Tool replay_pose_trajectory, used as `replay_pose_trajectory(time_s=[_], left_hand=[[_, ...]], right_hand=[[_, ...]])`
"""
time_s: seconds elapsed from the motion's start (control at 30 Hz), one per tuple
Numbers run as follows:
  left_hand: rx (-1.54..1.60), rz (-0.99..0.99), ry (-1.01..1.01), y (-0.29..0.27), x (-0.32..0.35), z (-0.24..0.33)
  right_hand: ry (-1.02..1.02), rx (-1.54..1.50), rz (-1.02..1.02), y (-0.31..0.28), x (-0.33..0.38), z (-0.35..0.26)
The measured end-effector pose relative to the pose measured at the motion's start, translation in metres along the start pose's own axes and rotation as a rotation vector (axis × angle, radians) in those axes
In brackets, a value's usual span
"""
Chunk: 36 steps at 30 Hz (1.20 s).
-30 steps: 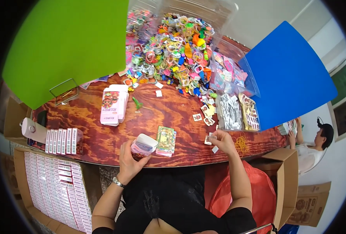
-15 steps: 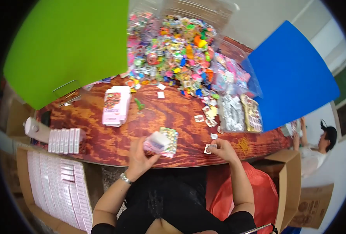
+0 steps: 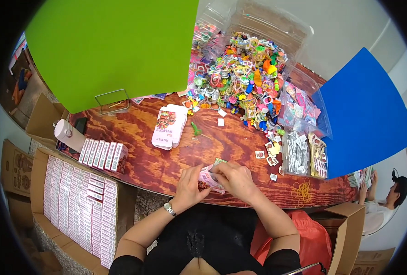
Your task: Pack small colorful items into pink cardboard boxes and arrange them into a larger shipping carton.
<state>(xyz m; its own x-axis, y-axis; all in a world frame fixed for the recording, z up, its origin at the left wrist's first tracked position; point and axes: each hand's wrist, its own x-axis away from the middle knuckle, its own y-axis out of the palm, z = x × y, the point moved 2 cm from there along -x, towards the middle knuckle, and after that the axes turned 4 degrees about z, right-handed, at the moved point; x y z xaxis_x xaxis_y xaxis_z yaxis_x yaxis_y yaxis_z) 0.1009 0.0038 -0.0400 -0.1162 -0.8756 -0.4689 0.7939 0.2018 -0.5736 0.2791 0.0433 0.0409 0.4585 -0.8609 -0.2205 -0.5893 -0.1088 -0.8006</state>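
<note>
Both hands meet at the near edge of the wooden table (image 3: 240, 146). My left hand (image 3: 190, 185) and my right hand (image 3: 233, 178) together hold a small pink and white carton (image 3: 209, 178), the right fingers over its top end. A watch sits on my left wrist. A stack of flat pink and white carton blanks (image 3: 169, 127) lies farther out on the table, left of centre. A small green toy piece (image 3: 195, 129) lies beside that stack.
A big heap of colourful plastic toys (image 3: 240, 78) fills the far table. Packets in clear trays (image 3: 304, 153) lie right. A row of filled cartons (image 3: 103, 155) stands left; a cardboard box of packed cartons (image 3: 77, 206) sits below. Another person (image 3: 387, 201) sits at right.
My right hand came in from the small cards at right to join the left. The left hand lifted the carton and both hands now close on it at the table edge.
</note>
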Motion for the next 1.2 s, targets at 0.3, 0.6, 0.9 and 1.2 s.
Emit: replay_pose_trajectory(time_s=[0.3,0.6,0.9,1.2], left_hand=[[0.108,0.025,-0.064,-0.005,-0.001,-0.011],[0.100,-0.007,-0.084,-0.005,0.002,-0.014],[0.090,-0.001,-0.059,-0.006,-0.002,-0.013],[0.098,-0.007,-0.079,-0.009,-0.001,-0.017]], right_hand=[[-0.055,-0.194,0.140,-0.011,-0.008,0.014],[0.264,0.319,0.501,-0.015,-0.062,0.221],[0.120,0.467,0.386,0.009,-0.079,0.226],[0.176,-0.012,0.124,0.000,-0.055,0.166]])
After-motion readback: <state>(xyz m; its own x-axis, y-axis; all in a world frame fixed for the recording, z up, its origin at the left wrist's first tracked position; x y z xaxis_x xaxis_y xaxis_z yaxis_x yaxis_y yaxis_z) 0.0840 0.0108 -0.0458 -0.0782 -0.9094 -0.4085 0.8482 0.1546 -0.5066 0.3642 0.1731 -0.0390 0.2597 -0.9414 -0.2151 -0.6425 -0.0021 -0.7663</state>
